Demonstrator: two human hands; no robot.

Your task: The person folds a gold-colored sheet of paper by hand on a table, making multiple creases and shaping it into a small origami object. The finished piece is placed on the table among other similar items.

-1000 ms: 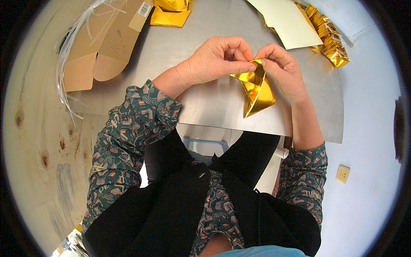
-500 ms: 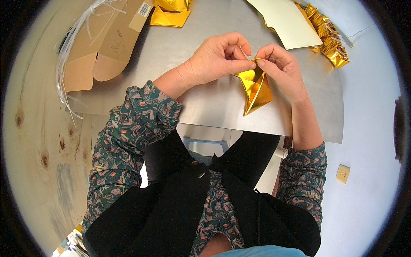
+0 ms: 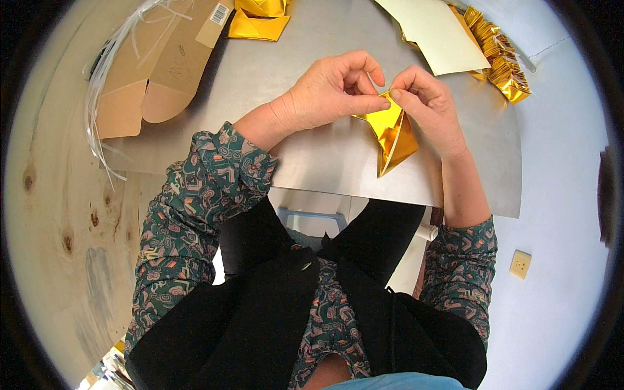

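Observation:
A piece of folded gold foil paper (image 3: 398,138) hangs above the grey metal table (image 3: 312,162), its pointed end toward me. My right hand (image 3: 429,107) pinches its upper right edge between thumb and fingers. From the left, my left hand (image 3: 338,88) has its thumb on the paper's upper left part; the index finger curls above the thumb with a gap between them. A pale inner edge shows along the fold. The far side of the paper is hidden behind my thumbs.
At the far left lies an opened brown cardboard box (image 3: 166,71), with white plastic strands (image 3: 97,123) along it. Folded gold pieces (image 3: 259,26) sit at the back. Far right are pale paper sheets (image 3: 442,42) beside a row of packed gold folded pieces (image 3: 497,55).
The gold paper has tilted a little, its lower tip shifting slightly right, and its upper face now looks brighter and flatter. Both hands stay nearly in place.

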